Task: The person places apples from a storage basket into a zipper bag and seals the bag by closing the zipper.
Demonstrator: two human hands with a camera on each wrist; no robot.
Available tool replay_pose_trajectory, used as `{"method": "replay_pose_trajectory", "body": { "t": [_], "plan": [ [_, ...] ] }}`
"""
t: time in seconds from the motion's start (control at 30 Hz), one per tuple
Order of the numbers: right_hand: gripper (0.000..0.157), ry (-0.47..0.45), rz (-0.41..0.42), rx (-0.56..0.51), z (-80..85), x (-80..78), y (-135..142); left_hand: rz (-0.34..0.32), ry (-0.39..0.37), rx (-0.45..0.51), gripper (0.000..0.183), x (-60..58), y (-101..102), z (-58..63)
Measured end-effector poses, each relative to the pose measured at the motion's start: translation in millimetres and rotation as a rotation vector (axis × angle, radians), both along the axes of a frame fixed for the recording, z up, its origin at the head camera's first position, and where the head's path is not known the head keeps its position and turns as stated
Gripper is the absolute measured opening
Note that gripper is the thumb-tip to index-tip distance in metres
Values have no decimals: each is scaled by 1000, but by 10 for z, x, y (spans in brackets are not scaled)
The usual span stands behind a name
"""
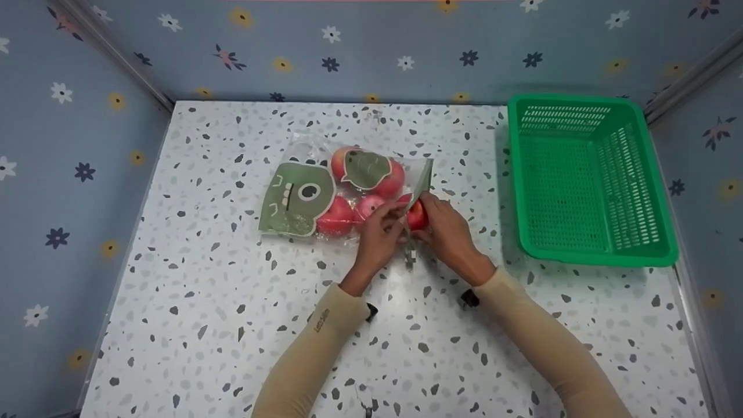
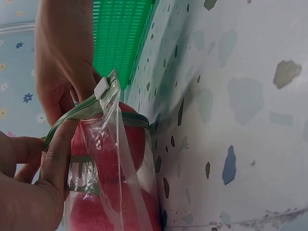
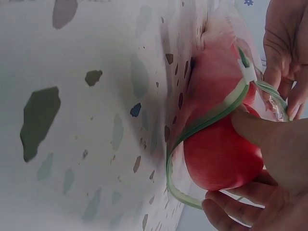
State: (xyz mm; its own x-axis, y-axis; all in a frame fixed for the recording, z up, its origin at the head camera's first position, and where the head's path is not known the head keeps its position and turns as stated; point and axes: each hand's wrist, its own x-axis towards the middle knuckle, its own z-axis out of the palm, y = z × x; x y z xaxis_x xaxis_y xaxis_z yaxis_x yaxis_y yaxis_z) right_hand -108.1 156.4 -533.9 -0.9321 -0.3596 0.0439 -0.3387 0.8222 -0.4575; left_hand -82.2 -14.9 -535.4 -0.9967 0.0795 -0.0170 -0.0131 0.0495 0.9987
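A clear zip bag (image 1: 297,200) with a green cartoon-monster print lies on its side on the table, several red apples (image 1: 335,217) inside it. Its green-edged mouth faces right and stands apart, with a white slider (image 3: 247,71) on the zip strip. My left hand (image 1: 378,235) pinches the rim of the mouth between thumb and fingers. At the opening, my right hand (image 1: 450,229) grips a red apple (image 3: 219,154), thumb on top and fingers beneath. That apple sits partly within the mouth, the green strip crossing over it in the right wrist view.
A green plastic basket (image 1: 525,232) with slotted walls stands on the right of the speckled white table (image 1: 191,302). Flower-patterned panels (image 1: 371,52) enclose the table at the back and both sides. A small dark object (image 1: 368,412) lies at the near edge.
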Motion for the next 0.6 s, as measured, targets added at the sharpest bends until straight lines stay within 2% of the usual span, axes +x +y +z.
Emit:
{"method": "replay_pose_trajectory", "body": {
  "t": [0.27,0.6],
  "plan": [
    [77,-29,13,-5,-53,-12,-49,7,-10,-5,34,-2,2,12],
    [69,-12,30,4,-79,-25,-105,9,-7,27,31,6,0,8]
  ]
}}
